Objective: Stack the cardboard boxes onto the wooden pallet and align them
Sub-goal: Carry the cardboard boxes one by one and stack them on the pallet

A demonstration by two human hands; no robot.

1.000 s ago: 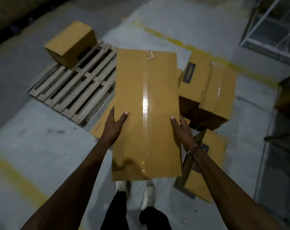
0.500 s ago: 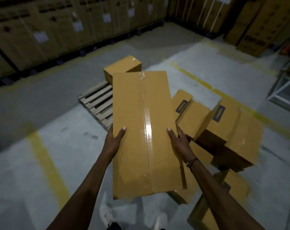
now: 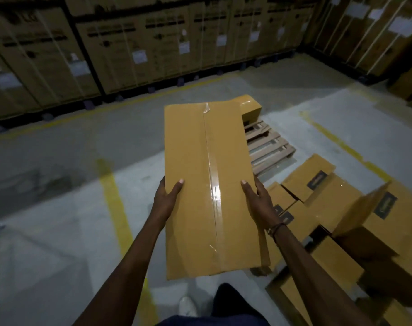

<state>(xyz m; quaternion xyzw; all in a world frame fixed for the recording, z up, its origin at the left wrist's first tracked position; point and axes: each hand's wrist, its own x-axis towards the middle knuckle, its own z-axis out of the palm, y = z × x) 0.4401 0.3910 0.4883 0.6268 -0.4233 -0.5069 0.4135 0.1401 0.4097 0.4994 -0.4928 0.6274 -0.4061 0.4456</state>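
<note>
I carry a long taped cardboard box (image 3: 195, 175) at waist height in front of me. My left hand (image 3: 166, 198) grips its left side with the thumb on top. My right hand (image 3: 256, 198) grips its right side the same way. The wooden pallet (image 3: 268, 147) lies on the floor beyond the box, mostly hidden by it. One cardboard box (image 3: 251, 108) stands on the pallet's far end. Several more boxes (image 3: 329, 203) lie in a loose heap on the floor to my right.
Tall stacked cartons (image 3: 129, 43) line the far wall and the right corner. Yellow floor lines (image 3: 116, 208) cross the grey concrete. My shoes (image 3: 187, 307) show below the carried box.
The view has swung left and upward. The pallet now appears to the right behind the carried box, and the box heap has shifted to the right. Both hands keep the same grip.
</note>
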